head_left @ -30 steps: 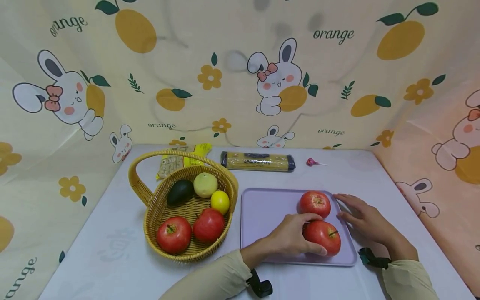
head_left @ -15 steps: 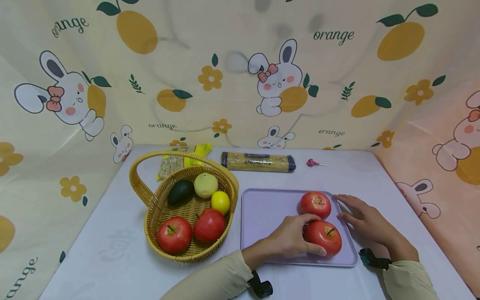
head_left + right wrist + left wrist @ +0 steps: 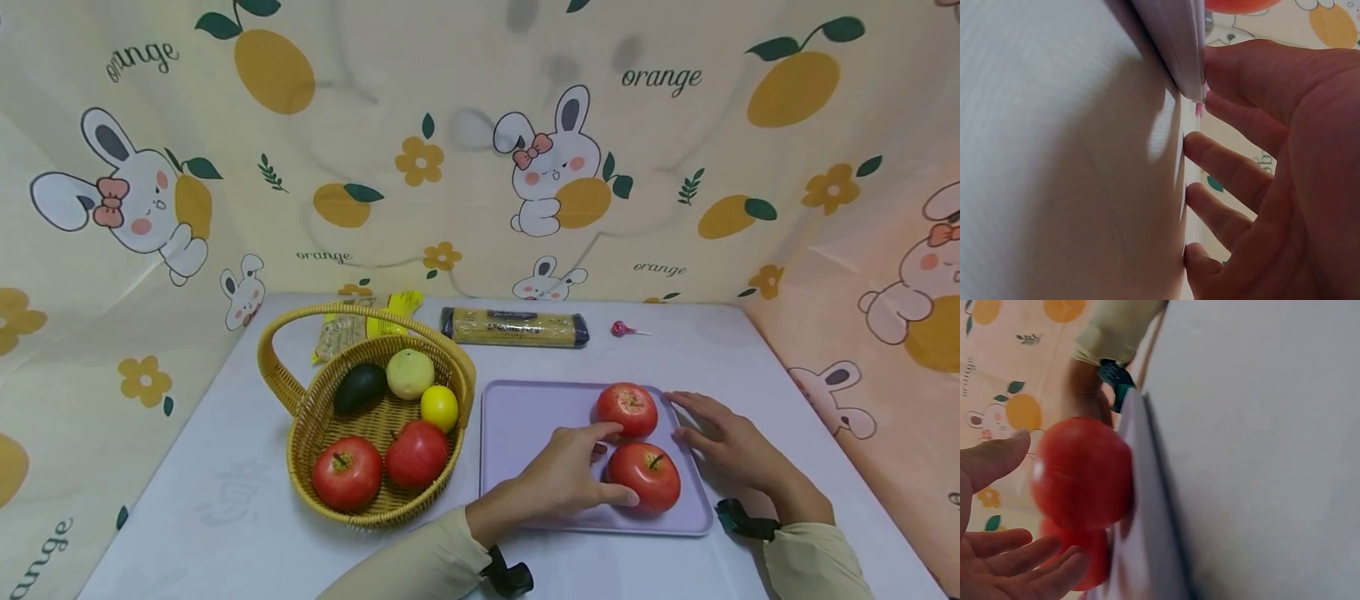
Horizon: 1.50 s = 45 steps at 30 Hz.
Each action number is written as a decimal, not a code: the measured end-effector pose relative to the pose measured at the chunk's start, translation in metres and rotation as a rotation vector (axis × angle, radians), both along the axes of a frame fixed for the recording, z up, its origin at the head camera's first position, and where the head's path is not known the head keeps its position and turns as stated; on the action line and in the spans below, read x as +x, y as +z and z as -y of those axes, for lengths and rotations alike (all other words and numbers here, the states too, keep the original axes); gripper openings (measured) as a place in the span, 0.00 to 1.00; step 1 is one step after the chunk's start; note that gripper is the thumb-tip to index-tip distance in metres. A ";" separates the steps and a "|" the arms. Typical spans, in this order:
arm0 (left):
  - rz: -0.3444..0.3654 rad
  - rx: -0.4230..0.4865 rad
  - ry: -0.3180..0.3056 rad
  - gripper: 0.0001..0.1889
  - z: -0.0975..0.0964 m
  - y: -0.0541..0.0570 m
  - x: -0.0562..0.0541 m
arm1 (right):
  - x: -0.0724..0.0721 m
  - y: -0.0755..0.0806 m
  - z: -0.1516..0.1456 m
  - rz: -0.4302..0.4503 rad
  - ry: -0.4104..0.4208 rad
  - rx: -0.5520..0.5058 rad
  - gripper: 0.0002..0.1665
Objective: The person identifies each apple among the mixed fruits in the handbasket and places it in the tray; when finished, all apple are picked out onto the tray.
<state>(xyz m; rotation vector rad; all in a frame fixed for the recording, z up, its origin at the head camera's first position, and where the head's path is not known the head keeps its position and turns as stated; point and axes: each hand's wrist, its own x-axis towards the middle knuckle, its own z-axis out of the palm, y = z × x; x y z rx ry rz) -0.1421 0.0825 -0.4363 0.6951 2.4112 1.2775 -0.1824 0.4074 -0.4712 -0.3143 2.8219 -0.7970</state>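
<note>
Two red apples lie on the right half of a lilac tray: a front apple point(image 3: 643, 477) and a back apple point(image 3: 627, 409). My left hand point(image 3: 567, 472) is at the front apple's left side, fingers and thumb spread. In the left wrist view a gap shows between the thumb point(image 3: 1004, 456) and the front apple point(image 3: 1082, 473). My right hand point(image 3: 738, 443) rests at the right edge of the tray point(image 3: 525, 417). In the right wrist view its thumb point(image 3: 1241, 69) touches the tray rim point(image 3: 1194, 62), and the other fingertips reach down to the table, relaxed.
Left of the tray stands a wicker basket point(image 3: 296, 467) with a tall handle, holding two apples, an avocado point(image 3: 361, 389), a pale green round fruit point(image 3: 410, 374) and a yellow lemon point(image 3: 439, 408). Behind lie a yellow bag point(image 3: 345, 329), a spaghetti pack point(image 3: 515, 327) and a lollipop point(image 3: 621, 328).
My left hand has loosened its grip on the front apple and drawn back slightly to the left. The apple stays on the tray. My right hand keeps its place at the tray edge.
</note>
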 end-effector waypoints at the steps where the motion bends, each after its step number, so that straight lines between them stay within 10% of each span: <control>1: 0.006 0.014 -0.001 0.43 0.003 0.002 0.001 | 0.000 0.000 0.000 0.004 -0.002 -0.003 0.46; 14: 0.014 0.293 -0.163 0.38 0.061 0.027 0.022 | 0.002 -0.003 -0.003 0.023 -0.009 0.008 0.46; 23: 0.021 0.402 -0.126 0.37 0.126 0.041 0.034 | 0.003 -0.003 -0.002 0.020 -0.014 0.003 0.46; 45: -0.190 0.066 0.094 0.31 0.318 0.058 0.041 | -0.001 0.000 0.001 -0.027 0.023 0.002 0.44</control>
